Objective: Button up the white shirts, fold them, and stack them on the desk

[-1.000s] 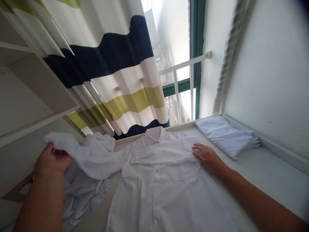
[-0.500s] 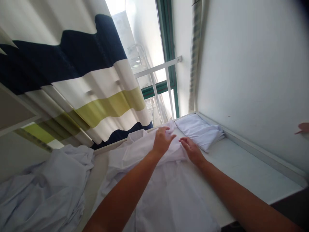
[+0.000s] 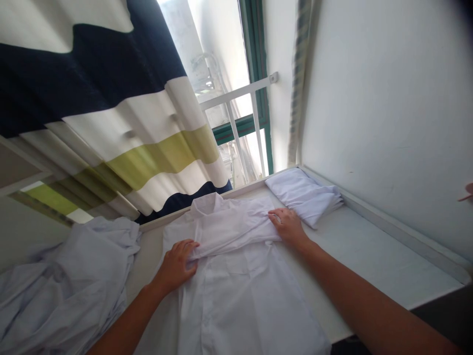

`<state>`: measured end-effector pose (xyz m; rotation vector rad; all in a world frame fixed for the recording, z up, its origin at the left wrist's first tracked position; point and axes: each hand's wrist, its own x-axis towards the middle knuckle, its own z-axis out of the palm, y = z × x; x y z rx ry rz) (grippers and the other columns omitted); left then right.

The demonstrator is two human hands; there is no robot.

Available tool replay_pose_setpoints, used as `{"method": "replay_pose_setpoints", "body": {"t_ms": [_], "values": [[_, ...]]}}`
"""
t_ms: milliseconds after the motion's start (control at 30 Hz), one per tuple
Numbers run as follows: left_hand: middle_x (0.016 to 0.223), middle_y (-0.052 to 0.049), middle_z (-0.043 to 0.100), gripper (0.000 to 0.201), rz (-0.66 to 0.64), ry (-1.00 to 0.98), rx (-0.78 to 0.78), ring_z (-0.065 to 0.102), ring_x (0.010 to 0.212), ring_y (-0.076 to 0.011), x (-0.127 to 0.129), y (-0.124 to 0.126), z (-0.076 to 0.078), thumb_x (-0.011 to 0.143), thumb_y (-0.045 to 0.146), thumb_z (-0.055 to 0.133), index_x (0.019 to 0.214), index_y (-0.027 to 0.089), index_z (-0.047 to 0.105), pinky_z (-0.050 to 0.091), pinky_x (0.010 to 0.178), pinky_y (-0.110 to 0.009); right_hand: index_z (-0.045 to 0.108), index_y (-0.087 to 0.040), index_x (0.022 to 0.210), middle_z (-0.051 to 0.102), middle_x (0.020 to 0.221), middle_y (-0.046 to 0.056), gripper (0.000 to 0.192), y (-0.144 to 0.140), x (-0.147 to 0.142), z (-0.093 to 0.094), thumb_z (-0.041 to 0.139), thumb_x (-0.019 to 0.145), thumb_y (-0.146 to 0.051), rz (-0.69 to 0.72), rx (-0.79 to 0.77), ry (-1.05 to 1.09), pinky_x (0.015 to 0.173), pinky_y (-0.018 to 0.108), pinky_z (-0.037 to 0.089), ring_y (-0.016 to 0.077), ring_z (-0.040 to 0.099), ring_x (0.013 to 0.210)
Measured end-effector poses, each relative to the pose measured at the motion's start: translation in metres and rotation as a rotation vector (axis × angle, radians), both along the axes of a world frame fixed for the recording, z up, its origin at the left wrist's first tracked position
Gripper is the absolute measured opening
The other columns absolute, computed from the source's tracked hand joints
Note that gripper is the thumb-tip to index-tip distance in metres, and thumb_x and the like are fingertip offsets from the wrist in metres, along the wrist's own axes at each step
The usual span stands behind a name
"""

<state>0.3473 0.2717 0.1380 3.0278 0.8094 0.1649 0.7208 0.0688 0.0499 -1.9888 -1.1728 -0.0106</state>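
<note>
Our left hand [image 3: 180,261] is on the left end of the sleeve band, fingers curled over the fabric, thumb apart; can't tell if it pinches any cloth. Our right hand [image 3: 288,224] is spread lightly, fingertips resting on the band's right end, no pinch visible. Change: one second ago our left was holding a sleeve up out to the left, half a second ago it was over at the right beside our other hand; now it's back at the left end and that sleeve lies across the chest. Right hand has stayed by the band's right end throughout.

Under both hands: the white long-sleeved collared cotton-look shirt [image 3: 236,296], front up on the white flat board with a raised rim [image 3: 380,268]. Collar points away from us toward the rim, body runs back toward us; long axis is near to far, sleeve band crosswise, right end slightly farther off.

Around it: folded white cloth bundle [image 3: 305,195] just beyond our right hand, tight on that side, can't tell if they touch. Loose crumpled white fabric pile [image 3: 81,276] at left, apart from the shirt. Behind the far rim, striped navy, cream and green curtain [image 3: 148,162], white metal railing [image 3: 236,96], green-framed window [image 3: 256,49]; plain white wall [image 3: 369,98] bounds the right
</note>
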Motion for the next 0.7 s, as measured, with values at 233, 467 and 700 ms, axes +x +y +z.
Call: {"method": "replay_pose_setpoints", "body": {"t_ms": [233, 467, 700], "values": [[0.113, -0.009, 0.065, 0.022, 0.162, -0.108, 0.199, 0.059, 0.108, -0.0289, -0.061, 0.029, -0.008, 0.086, 0.022, 0.050, 0.105, 0.023, 0.063, 0.047, 0.094, -0.043, 0.074, -0.023, 0.109, 0.068, 0.120, 0.009, 0.036, -0.003, -0.005, 0.009, 0.046, 0.095, -0.040, -0.070, 0.036, 0.086, 0.099, 0.048, 0.043, 0.0297, 0.059, 0.107], [0.093, -0.008, 0.063, 0.014, 0.256, -0.099, 0.235, 0.060, 0.093, -0.0260, -0.075, 0.044, -0.004, 0.091, 0.026, 0.046, 0.088, 0.022, 0.059, 0.047, 0.085, -0.038, 0.076, -0.020, 0.108, 0.068, 0.118, 0.009, 0.040, -0.017, -0.006, 0.022, 0.048, 0.095, -0.046, -0.007, 0.203, 0.224, 0.099, 0.039, 0.047, 0.0253, 0.062, 0.111], [0.108, -0.008, 0.061, 0.028, 0.194, -0.069, 0.090, 0.059, 0.101, -0.0277, -0.080, 0.036, -0.009, 0.085, 0.043, 0.061, 0.103, 0.022, 0.059, 0.048, 0.089, -0.039, 0.077, -0.021, 0.107, 0.069, 0.116, 0.009, 0.040, -0.017, -0.008, 0.020, 0.050, 0.093, -0.048, 0.015, 0.163, 0.224, 0.097, 0.040, 0.048, 0.0268, 0.063, 0.108]]}}
